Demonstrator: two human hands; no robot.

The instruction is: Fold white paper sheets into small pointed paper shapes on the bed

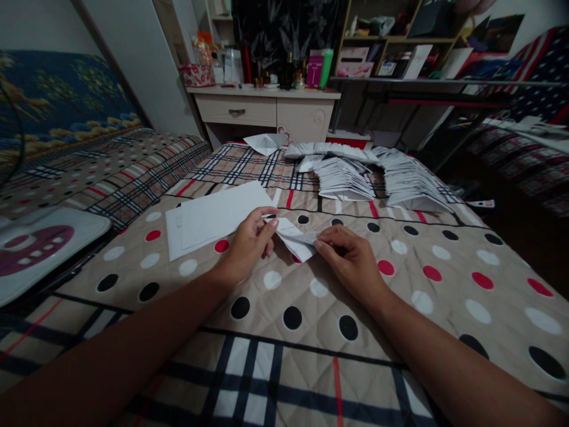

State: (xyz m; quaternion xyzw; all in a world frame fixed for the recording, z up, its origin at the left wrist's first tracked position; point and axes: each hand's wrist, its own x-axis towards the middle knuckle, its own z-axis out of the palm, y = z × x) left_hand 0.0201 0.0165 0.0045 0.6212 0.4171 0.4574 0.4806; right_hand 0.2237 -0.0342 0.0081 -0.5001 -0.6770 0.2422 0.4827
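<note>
A small, partly folded piece of white paper [297, 238] lies on the dotted quilt [400, 279] between my hands. My left hand [249, 243] pinches its upper left corner with thumb and fingers. My right hand [351, 256] presses its fingertips together on the paper's right end. A stack of flat white sheets [213, 217] lies just left of my left hand.
Rows of several folded white paper pieces [382, 175] lie fanned out at the far end of the bed, and one folded paper boat shape [265, 142] beyond them. A white dresser [267, 110] and cluttered shelves [400, 53] stand behind. A white and maroon pad [40, 243] lies at the left.
</note>
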